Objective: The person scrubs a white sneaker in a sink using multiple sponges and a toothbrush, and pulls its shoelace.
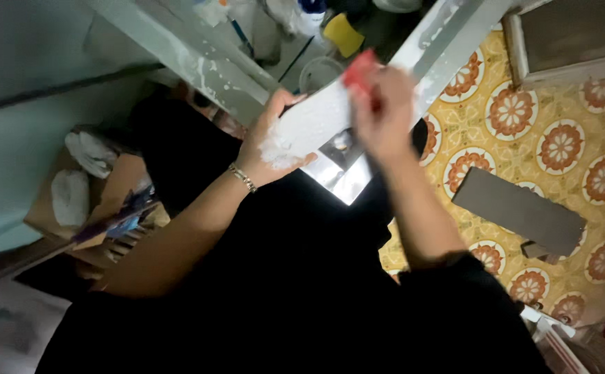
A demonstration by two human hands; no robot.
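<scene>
A wide blade (330,138), loaded with white filler, was gripped at its end by the left hand (271,142), fingers curled shut, steadying it. A red-handled knife (359,73) was clenched in the right hand (384,114), set against the blade for scraping.

wide metal trowel blade (316,121) caked in white plaster, tilted up; red-handled scraper (360,71), blurry, seems pressed against it

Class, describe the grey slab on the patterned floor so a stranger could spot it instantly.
Start at the yellow floor with orange flower medallions, right of the person's arms. The grey slab lies there at a slant. It alone is plain, flat and dull grey.
</scene>
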